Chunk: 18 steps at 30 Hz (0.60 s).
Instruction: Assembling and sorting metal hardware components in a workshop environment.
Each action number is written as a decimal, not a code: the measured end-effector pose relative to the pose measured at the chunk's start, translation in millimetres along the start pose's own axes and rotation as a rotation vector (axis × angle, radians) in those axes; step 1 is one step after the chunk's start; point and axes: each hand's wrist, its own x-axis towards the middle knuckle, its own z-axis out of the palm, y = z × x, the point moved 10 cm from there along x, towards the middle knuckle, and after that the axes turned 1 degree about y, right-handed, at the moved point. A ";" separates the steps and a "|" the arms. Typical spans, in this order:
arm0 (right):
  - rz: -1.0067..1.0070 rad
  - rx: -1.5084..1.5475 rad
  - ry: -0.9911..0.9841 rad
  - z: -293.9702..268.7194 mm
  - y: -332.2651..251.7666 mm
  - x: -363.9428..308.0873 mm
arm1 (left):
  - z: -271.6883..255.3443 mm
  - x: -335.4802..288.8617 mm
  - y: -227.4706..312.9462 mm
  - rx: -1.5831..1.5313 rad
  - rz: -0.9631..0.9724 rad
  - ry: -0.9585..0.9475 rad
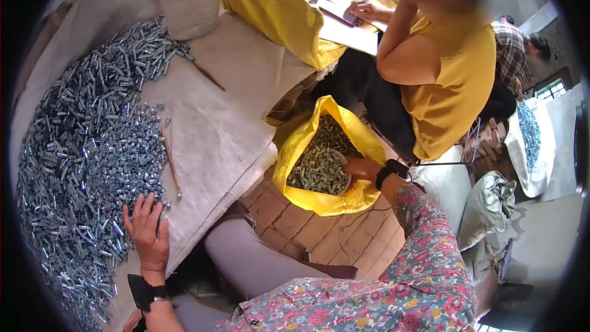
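My left hand [147, 230] lies with its fingers spread at the near edge of a large heap of small silvery metal sleeves [104, 110]. Its fingertips touch the pieces. My right hand [364, 169] reaches into an open yellow woven sack [307, 200] standing on the floor. It grips the rim of a pale round bowl [348, 182], which is full of small metal pieces [322, 172]. More such pieces fill the sack around and behind the bowl.
Two thin sticks [171, 160] [209, 75] lie on the sheet-covered table [215, 123]. Behind the heap stands a whitish bucket [190, 6]. A person in yellow [458, 80] sits across, one hand on a phone [350, 17]. A white sack [488, 209] stands at right.
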 end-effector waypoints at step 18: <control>-0.341 0.457 -0.120 15.8 -84.8 -132.3 | -8.1 -3.0 -6.0 -0.122 -0.036 0.069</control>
